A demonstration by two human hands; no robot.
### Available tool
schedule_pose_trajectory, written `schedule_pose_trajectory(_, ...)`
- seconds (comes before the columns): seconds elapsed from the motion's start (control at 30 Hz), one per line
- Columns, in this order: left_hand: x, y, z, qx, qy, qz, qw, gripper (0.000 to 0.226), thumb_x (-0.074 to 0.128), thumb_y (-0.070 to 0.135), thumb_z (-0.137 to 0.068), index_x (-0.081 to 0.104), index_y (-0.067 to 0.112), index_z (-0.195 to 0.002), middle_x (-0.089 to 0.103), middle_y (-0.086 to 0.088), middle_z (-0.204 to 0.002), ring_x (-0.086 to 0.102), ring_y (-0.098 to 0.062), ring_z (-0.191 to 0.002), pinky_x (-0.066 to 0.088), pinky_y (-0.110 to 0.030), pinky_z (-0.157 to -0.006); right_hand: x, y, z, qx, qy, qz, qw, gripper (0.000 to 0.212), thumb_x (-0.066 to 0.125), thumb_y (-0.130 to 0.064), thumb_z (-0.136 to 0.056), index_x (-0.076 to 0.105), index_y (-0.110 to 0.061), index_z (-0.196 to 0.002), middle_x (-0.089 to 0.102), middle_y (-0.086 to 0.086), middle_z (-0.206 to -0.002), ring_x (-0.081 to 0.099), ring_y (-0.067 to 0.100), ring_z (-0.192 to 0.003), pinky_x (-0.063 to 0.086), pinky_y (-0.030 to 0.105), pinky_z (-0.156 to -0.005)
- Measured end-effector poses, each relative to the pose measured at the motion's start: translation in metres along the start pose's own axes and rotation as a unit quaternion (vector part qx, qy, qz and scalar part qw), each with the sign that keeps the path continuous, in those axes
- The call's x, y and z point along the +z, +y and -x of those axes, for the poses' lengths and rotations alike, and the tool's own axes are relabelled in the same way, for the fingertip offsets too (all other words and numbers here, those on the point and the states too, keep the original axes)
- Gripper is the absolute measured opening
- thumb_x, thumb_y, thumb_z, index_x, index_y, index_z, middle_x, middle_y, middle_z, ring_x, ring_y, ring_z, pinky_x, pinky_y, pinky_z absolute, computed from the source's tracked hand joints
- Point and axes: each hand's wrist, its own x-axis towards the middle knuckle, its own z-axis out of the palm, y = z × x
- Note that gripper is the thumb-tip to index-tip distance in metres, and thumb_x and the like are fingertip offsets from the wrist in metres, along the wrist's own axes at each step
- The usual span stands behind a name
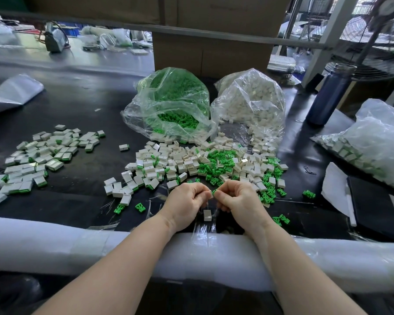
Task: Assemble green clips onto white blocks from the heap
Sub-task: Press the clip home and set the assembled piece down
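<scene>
Fingers of both hands curled, right hand (236, 198) pinching green clip (213, 191), left hand (185, 201) fingertips meeting it

The worktop (82, 105) is black and glossy, its near edge padded with matt white foam (55, 248). The blocks (168, 164) look like smooth off-white plastic, the clips (216, 164) like bright green plastic. Two bags (168, 98) are thin, crinkled clear film. Behind stands matt brown cardboard (214, 55).
</scene>
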Motion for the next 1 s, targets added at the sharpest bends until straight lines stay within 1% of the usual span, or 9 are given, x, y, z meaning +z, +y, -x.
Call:
schedule_pose_trajectory(0.13, -0.0006, -0.0001, 0.0001, 0.009, -0.004, -0.029, 1.000, 0.015, 0.054, 0.016, -0.092, 0.067, 0.012, -0.086, 0.055, 0.009, -0.066, 0.051, -0.010, -0.069, 0.043, -0.027, -0.072, -0.0014, -0.0014, -0.0001, -0.005, -0.013, 0.012, 1.000, 0.014, 0.061, -0.003, -0.086, 0.061, -0.006, -0.073, 0.057, 0.008, -0.061, 0.051, 0.013, -0.055, 0.044, 0.022, -0.057)
schedule_pose_trajectory(0.3, -0.0016, 0.0011, 0.0012, 0.016, -0.008, -0.056, 0.998, 0.015, 0.054, 0.019, -0.092, 0.068, 0.014, -0.089, 0.060, 0.004, -0.074, 0.055, -0.013, -0.076, 0.047, -0.031, -0.078, -0.0024, -0.0015, 0.0001, -0.010, -0.022, 0.026, 0.999, 0.009, 0.061, -0.004, -0.086, 0.062, -0.002, -0.077, 0.058, 0.009, -0.062, 0.052, 0.014, -0.058, 0.045, 0.026, -0.062)
schedule_pose_trajectory(0.43, -0.0003, 0.0015, 0.0007, 0.012, 0.002, -0.005, 1.000, 0.016, 0.054, 0.017, -0.093, 0.068, 0.010, -0.089, 0.065, -0.004, -0.076, 0.058, -0.022, -0.076, 0.048, -0.035, -0.078, -0.0006, -0.0010, 0.0004, -0.015, 0.001, -0.005, 1.000, 0.014, 0.061, -0.005, -0.087, 0.062, -0.007, -0.073, 0.057, 0.003, -0.059, 0.051, 0.009, -0.054, 0.044, 0.019, -0.055)
schedule_pose_trajectory(0.53, 0.0019, 0.0020, -0.0004, 0.004, 0.028, 0.058, 0.998, 0.013, 0.054, 0.016, -0.093, 0.066, 0.014, -0.088, 0.061, 0.002, -0.068, 0.053, -0.013, -0.063, 0.046, -0.031, -0.069, 0.0016, -0.0016, 0.0001, -0.033, 0.032, -0.066, 0.997, 0.012, 0.061, -0.003, -0.086, 0.063, -0.012, -0.080, 0.059, 0.000, -0.063, 0.052, -0.001, -0.050, 0.043, 0.013, -0.051)
schedule_pose_trajectory(0.67, 0.0049, 0.0023, -0.0011, 0.004, 0.029, 0.112, 0.993, 0.012, 0.054, 0.014, -0.092, 0.059, 0.019, -0.101, 0.061, 0.002, -0.071, 0.057, -0.007, -0.066, 0.049, -0.021, -0.065, -0.0005, -0.0020, 0.0007, -0.048, 0.040, -0.128, 0.990, 0.019, 0.060, 0.006, -0.084, 0.064, -0.013, -0.086, 0.063, 0.004, -0.068, 0.058, 0.002, -0.053, 0.045, 0.014, -0.050)
schedule_pose_trajectory(0.77, 0.0046, 0.0016, 0.0003, 0.018, 0.024, 0.077, 0.997, 0.017, 0.064, 0.016, -0.086, 0.055, 0.027, -0.095, 0.058, 0.001, -0.076, 0.054, -0.012, -0.065, 0.048, -0.027, -0.068, -0.0004, -0.0014, 0.0000, -0.026, 0.057, -0.140, 0.988, 0.019, 0.061, 0.006, -0.082, 0.067, -0.011, -0.076, 0.067, 0.003, -0.068, 0.062, 0.010, -0.060, 0.049, 0.019, -0.054)
schedule_pose_trajectory(0.83, 0.0049, 0.0006, 0.0006, 0.023, 0.033, 0.046, 0.998, 0.023, 0.070, 0.016, -0.080, 0.055, 0.030, -0.089, 0.059, 0.002, -0.082, 0.053, -0.005, -0.061, 0.048, -0.020, -0.066, 0.0005, -0.0014, -0.0012, -0.015, 0.063, -0.129, 0.990, 0.017, 0.063, 0.004, -0.081, 0.068, -0.012, -0.075, 0.067, 0.006, -0.070, 0.061, 0.011, -0.060, 0.050, 0.022, -0.057)
schedule_pose_trajectory(0.9, 0.0048, 0.0008, 0.0004, 0.031, 0.060, 0.025, 0.997, 0.015, 0.068, 0.016, -0.082, 0.059, 0.025, -0.090, 0.062, 0.001, -0.091, 0.055, -0.001, -0.068, 0.048, -0.016, -0.072, 0.0001, -0.0014, -0.0009, -0.016, 0.062, -0.124, 0.990, 0.014, 0.065, 0.001, -0.081, 0.068, -0.011, -0.076, 0.067, 0.004, -0.067, 0.060, 0.007, -0.057, 0.049, 0.018, -0.055)
schedule_pose_trajectory(1.0, 0.0050, 0.0019, -0.0005, 0.031, 0.069, 0.016, 0.997, 0.014, 0.060, 0.017, -0.089, 0.067, 0.009, -0.098, 0.064, -0.005, -0.097, 0.061, -0.016, -0.088, 0.049, -0.031, -0.087, -0.0018, -0.0011, 0.0017, -0.031, 0.055, -0.134, 0.989, 0.015, 0.066, 0.001, -0.082, 0.067, -0.012, -0.074, 0.066, -0.003, -0.059, 0.059, 0.002, -0.050, 0.047, 0.014, -0.050)
